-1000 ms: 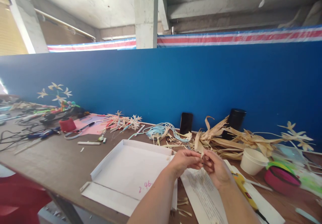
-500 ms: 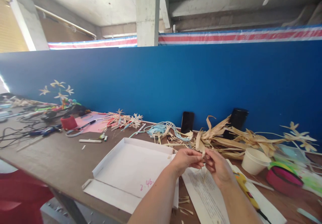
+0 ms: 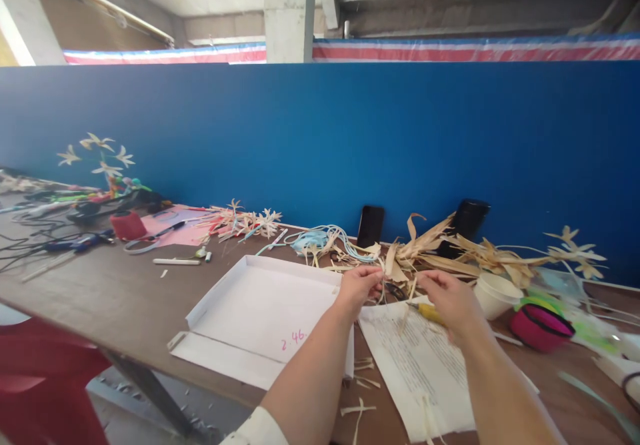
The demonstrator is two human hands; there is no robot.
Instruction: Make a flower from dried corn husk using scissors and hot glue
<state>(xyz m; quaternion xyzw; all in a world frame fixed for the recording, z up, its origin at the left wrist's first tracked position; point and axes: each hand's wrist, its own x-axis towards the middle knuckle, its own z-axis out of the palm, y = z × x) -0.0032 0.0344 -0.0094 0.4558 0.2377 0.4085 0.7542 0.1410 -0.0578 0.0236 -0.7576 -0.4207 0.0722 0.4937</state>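
My left hand (image 3: 359, 290) is closed in a pinch on a thin pale husk strip (image 3: 384, 290) above the printed paper (image 3: 407, 348). To its right, my right hand (image 3: 453, 298) also pinches a small pale strip (image 3: 413, 288) between thumb and fingertips. A gap separates the two hands. Partly covered by my right hand, a yellow glue gun (image 3: 427, 312) lies on the paper with its tip showing. Behind the hands lies a heap of dried corn husks (image 3: 433, 252). A dark scissors-like handle (image 3: 395, 290) shows between the hands.
An open white cardboard box (image 3: 260, 305) stands left of my hands. A white cup (image 3: 496, 295) and a pink pouch (image 3: 543, 327) are at right. A phone (image 3: 371, 226) leans on the blue partition (image 3: 320, 138). Husk flowers (image 3: 265, 222) lie farther left, near a red spool (image 3: 127, 225).
My hands were close together and are now apart, the right one farther right. The glue gun's tip now shows above the right hand's wrist. The view has tipped downward.
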